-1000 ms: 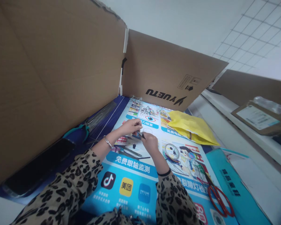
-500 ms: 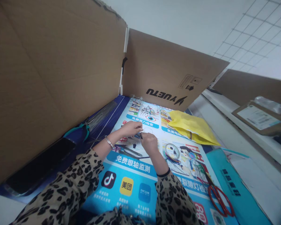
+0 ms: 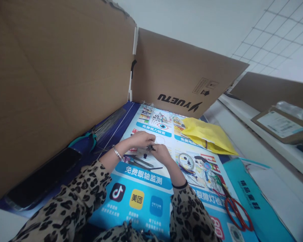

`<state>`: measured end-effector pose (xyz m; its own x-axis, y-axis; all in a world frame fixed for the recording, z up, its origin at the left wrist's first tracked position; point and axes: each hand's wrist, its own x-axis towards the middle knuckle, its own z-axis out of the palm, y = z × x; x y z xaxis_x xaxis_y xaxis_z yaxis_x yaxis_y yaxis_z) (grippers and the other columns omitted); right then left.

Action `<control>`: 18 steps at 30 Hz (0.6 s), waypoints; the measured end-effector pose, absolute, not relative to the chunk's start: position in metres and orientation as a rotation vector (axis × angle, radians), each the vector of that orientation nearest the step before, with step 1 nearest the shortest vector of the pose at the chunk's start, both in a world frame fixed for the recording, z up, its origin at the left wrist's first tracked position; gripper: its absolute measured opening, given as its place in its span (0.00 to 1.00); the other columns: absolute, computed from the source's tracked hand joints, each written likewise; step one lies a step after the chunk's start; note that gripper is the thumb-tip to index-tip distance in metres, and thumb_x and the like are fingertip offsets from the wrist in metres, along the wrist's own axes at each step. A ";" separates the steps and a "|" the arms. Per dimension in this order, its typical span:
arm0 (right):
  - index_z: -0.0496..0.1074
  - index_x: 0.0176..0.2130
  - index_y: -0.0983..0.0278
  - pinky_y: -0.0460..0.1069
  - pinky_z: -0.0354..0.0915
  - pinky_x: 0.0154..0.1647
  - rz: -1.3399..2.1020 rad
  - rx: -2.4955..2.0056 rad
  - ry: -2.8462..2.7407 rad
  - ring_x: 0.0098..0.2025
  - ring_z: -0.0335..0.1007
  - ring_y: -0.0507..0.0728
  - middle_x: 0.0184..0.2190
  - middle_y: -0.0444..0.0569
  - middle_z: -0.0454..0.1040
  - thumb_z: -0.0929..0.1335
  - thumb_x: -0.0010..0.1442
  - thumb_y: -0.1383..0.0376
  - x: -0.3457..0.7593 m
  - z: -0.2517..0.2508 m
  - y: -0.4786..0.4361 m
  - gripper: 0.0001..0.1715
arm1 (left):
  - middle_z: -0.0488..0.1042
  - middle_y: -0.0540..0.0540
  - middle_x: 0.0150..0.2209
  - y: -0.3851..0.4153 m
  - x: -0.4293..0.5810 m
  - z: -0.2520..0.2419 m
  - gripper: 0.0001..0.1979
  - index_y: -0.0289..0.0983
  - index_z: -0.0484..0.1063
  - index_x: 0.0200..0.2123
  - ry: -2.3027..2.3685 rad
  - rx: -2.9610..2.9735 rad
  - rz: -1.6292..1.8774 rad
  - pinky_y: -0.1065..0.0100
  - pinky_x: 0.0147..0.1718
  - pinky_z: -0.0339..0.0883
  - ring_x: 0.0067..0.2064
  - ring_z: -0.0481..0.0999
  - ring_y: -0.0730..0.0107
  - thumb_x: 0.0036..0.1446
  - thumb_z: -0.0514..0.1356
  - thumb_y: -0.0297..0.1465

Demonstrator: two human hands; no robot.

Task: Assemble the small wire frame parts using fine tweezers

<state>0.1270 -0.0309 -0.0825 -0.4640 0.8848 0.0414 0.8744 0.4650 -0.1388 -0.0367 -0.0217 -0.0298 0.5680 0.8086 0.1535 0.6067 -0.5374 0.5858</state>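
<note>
My left hand (image 3: 141, 138) and my right hand (image 3: 162, 153) meet over a printed blue poster (image 3: 141, 198) that covers the table. Both are pinched together on a small dark piece (image 3: 149, 148) between their fingertips; I cannot make out what it is. A thin clear loop of wire (image 3: 160, 139) shows just beyond the fingers. My left wrist bears a silver bangle, my right wrist a black band. Both sleeves are leopard print. Small dark parts and a thin rod (image 3: 143, 163) lie on the poster just below the hands.
Cardboard walls (image 3: 65, 74) stand at the left and back. Along the left wall lie teal-handled pliers (image 3: 87, 138), a bundle of straight wires (image 3: 109, 122) and a black phone (image 3: 42, 178). A yellow bag (image 3: 207, 134), a wire coil (image 3: 185, 161), red scissors (image 3: 236, 210) and a teal folder (image 3: 252, 205) lie to the right.
The hands have stayed together at the same spot, shifting the small piece slightly between the fingertips. The view has tilted a little.
</note>
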 end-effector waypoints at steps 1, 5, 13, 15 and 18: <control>0.74 0.27 0.61 0.44 0.52 0.26 0.233 -1.529 -2.597 0.27 0.68 0.51 0.25 0.44 0.75 0.64 0.55 0.59 0.129 -0.082 -0.031 0.13 | 0.69 0.53 0.22 -0.022 -0.037 -0.029 0.05 0.40 0.69 0.22 1.120 2.310 0.556 0.74 0.27 0.51 0.27 0.66 0.72 0.48 0.56 0.29; 0.74 0.24 0.63 0.43 0.49 0.22 0.595 -1.397 -2.556 0.22 0.62 0.49 0.18 0.41 0.69 0.65 0.53 0.56 0.135 -0.081 -0.031 0.15 | 0.69 0.52 0.21 -0.026 -0.036 -0.025 0.04 0.40 0.69 0.20 1.132 2.223 0.484 0.73 0.25 0.50 0.28 0.66 0.71 0.45 0.58 0.29; 0.75 0.27 0.64 0.43 0.49 0.21 0.865 -1.374 -2.544 0.20 0.57 0.47 0.16 0.39 0.65 0.66 0.51 0.56 0.138 -0.081 -0.029 0.15 | 0.70 0.50 0.22 -0.030 -0.030 -0.028 0.04 0.40 0.69 0.21 1.188 2.315 0.490 0.71 0.25 0.51 0.28 0.69 0.67 0.46 0.58 0.30; 0.73 0.24 0.64 0.43 0.50 0.22 0.614 -1.416 -2.552 0.22 0.60 0.49 0.17 0.41 0.67 0.64 0.54 0.57 0.134 -0.084 -0.030 0.16 | 0.71 0.49 0.23 -0.026 -0.031 -0.029 0.04 0.39 0.69 0.23 1.295 2.324 0.509 0.71 0.26 0.52 0.30 0.70 0.66 0.48 0.57 0.30; 0.71 0.27 0.64 0.44 0.51 0.26 0.255 -1.534 -2.497 0.28 0.65 0.51 0.24 0.46 0.72 0.62 0.56 0.60 0.126 -0.089 -0.031 0.13 | 0.71 0.50 0.22 -0.017 -0.036 -0.033 0.06 0.39 0.68 0.24 1.406 2.258 0.576 0.72 0.27 0.54 0.28 0.71 0.68 0.50 0.54 0.32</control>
<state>0.1264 -0.0310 -0.0889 -0.4414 0.8938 0.0790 0.8593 0.4464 -0.2494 -0.0360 -0.0171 -0.0332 0.4039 0.9062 0.1249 0.7334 -0.4024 0.5479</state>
